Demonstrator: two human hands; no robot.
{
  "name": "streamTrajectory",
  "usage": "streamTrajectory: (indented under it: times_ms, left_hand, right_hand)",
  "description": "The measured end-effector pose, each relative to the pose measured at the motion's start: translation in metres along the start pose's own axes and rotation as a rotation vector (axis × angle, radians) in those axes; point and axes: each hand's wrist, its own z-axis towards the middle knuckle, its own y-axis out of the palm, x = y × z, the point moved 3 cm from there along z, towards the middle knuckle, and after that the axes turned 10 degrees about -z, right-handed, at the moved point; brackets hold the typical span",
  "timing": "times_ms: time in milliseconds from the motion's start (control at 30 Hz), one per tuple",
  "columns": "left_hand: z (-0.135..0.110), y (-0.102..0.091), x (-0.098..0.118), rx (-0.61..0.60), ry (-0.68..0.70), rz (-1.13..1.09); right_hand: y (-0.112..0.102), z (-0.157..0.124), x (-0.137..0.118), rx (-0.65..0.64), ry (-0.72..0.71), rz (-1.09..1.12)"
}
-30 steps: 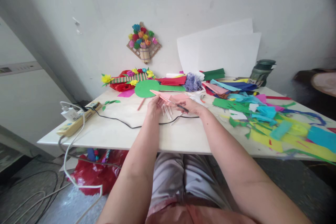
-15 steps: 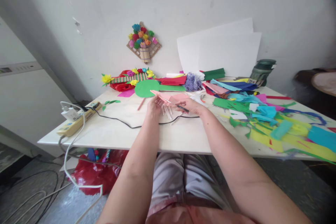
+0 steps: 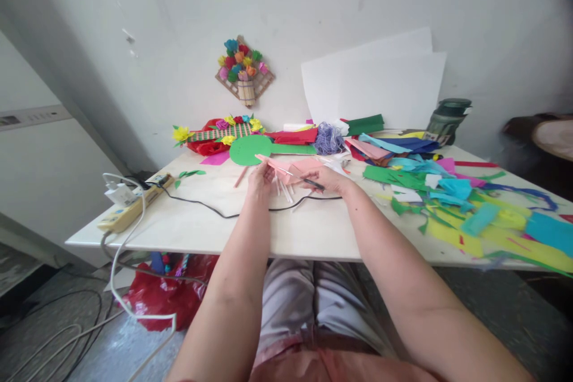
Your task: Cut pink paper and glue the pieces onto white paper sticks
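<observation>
Both my hands meet at the middle of a white table (image 3: 188,224). My left hand (image 3: 261,178) has its fingers closed on the near edge of a pink paper sheet (image 3: 293,166) held just above the tabletop. My right hand (image 3: 328,179) grips a thin dark tool, probably scissors (image 3: 311,182), whose tip points left at the pink paper. A few pale thin sticks (image 3: 285,190) lie on the table between my hands, over a black cable (image 3: 215,210).
A green paper cutout (image 3: 249,150), purple yarn (image 3: 328,139) and a paper-flower craft (image 3: 219,135) lie beyond my hands. Several coloured paper scraps (image 3: 452,197) cover the right side. A power strip (image 3: 134,202) sits at the left edge. A dark green jar (image 3: 446,119) and white sheets (image 3: 373,86) stand against the wall.
</observation>
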Motion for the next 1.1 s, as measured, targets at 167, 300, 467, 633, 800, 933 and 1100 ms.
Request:
streamTrajectory:
  times_ms: [167,300,467,633,800,933,1100]
  left_hand:
    - [-0.004,0.003,-0.001,-0.013,-0.011,0.010]
    - [-0.005,0.006,-0.003,-0.057,-0.047,-0.008]
    - [-0.005,0.006,-0.005,-0.050,-0.069,-0.007]
    - [-0.007,0.009,-0.005,-0.078,-0.071,-0.029]
    - [-0.010,0.011,-0.006,-0.070,-0.079,-0.044]
    - [-0.010,0.011,-0.007,-0.081,-0.080,-0.049]
    - [-0.008,0.009,-0.007,-0.094,-0.081,-0.037]
  right_hand:
    - [-0.004,0.011,0.012,0.046,-0.001,-0.069]
    - [-0.007,0.017,0.021,0.028,-0.054,-0.144]
    - [-0.006,0.016,0.020,0.038,-0.059,-0.142]
    - [-0.003,0.012,0.013,0.038,-0.072,-0.122]
    - [-0.003,0.010,0.011,0.049,-0.068,-0.131]
    - [-0.003,0.012,0.013,0.067,-0.043,-0.097]
    - [-0.002,0.013,0.013,0.046,-0.059,-0.073]
